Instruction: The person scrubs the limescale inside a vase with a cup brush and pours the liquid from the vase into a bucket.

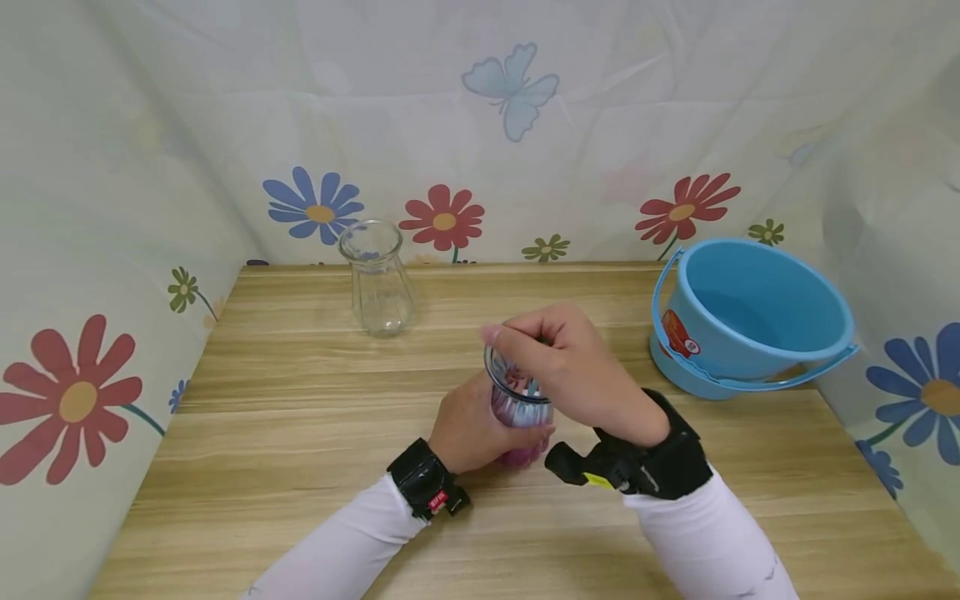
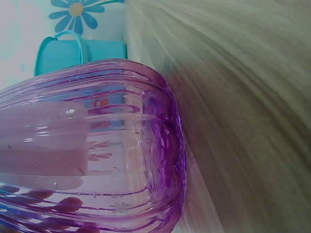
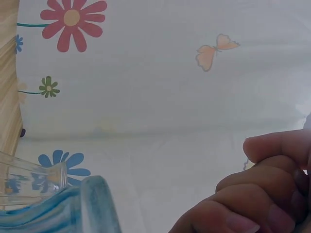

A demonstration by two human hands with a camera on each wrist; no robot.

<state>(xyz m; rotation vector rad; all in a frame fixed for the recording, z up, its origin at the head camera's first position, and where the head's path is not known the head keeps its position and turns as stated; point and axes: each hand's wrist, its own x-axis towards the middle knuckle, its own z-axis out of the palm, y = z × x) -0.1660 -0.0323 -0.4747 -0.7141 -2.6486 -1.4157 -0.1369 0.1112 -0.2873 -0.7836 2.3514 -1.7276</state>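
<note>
A ribbed glass vase point(image 1: 517, 408), purple at the base and bluish toward the rim, stands upright in the middle of the table. My left hand point(image 1: 472, 425) grips it around the body, thumb across the near side. In the left wrist view the vase's purple base point(image 2: 163, 145) fills much of the picture. My right hand point(image 1: 573, 367) is over the vase's rim, its fingers curled. From the right wrist, the curled fingers point(image 3: 243, 208) appear beside the bluish rim point(image 3: 99, 206), apart from it, with nothing visible in them.
A clear glass vase point(image 1: 382, 292) stands upright at the back left of the wooden table point(image 1: 300, 417). On the right is a light blue bucket point(image 1: 720, 333) with its handle lowered. Flower-printed sheeting point(image 1: 570, 167) hangs at the back and both sides.
</note>
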